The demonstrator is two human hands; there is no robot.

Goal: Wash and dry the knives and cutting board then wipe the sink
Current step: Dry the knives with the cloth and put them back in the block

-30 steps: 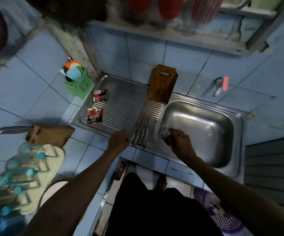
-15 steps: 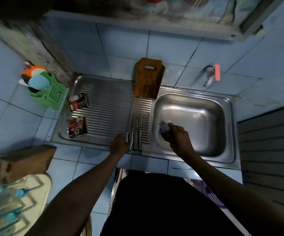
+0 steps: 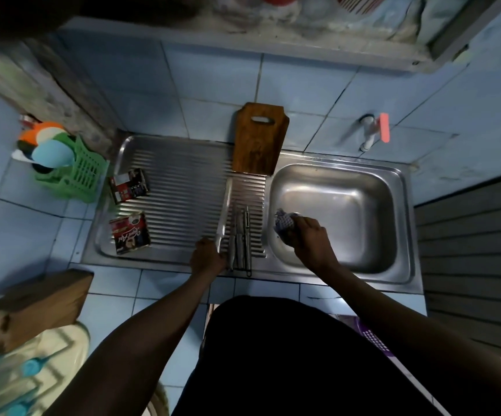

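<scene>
The left hand [image 3: 208, 256] grips the handle of a long knife [image 3: 224, 216] on the drainboard left of the sink [image 3: 405, 211]; three more knives [image 3: 240, 238] lie just beside it; the right hand [image 3: 310, 240] clutches a checked cloth [image 3: 283, 223] inside the sink's left wall; the wooden cutting board [image 3: 258, 139] leans upright behind the drainboard.

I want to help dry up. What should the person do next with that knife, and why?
Probably bring the knife over to the cloth and wipe its blade. The left hand already grips its handle with the blade lifted off the draining board, and the right hand holds the cloth bunched at the sink edge.
</scene>
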